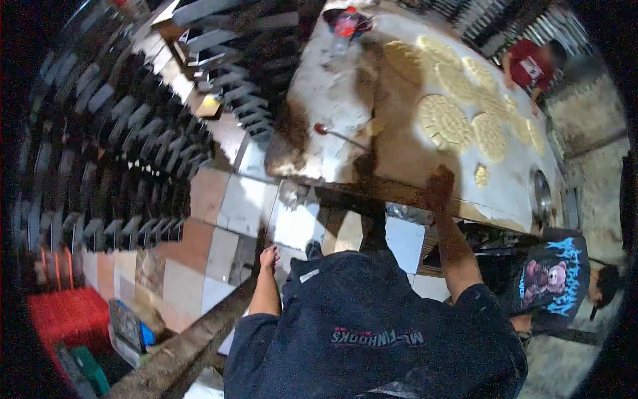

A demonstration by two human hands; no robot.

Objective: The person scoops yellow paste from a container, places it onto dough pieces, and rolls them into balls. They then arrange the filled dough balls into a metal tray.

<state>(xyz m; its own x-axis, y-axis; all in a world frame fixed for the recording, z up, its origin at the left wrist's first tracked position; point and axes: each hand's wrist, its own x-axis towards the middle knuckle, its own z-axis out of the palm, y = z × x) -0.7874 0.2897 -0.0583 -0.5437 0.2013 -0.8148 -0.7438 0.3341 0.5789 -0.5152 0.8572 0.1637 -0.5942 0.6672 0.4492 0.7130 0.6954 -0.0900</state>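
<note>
Left hand [269, 256] hanging loose, right hand [440, 188] stretched forward, palm down.

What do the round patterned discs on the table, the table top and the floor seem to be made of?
Round discs: probably soft dough, pale yellow and matt, with a pressed grid pattern. Table top: a hard slab, perhaps stone or concrete, with a white dusting that looks like flour; uncertain. Floor: glazed tiles, white and terracotta squares with visible joints. The right hand rests on the table's edge.
</note>
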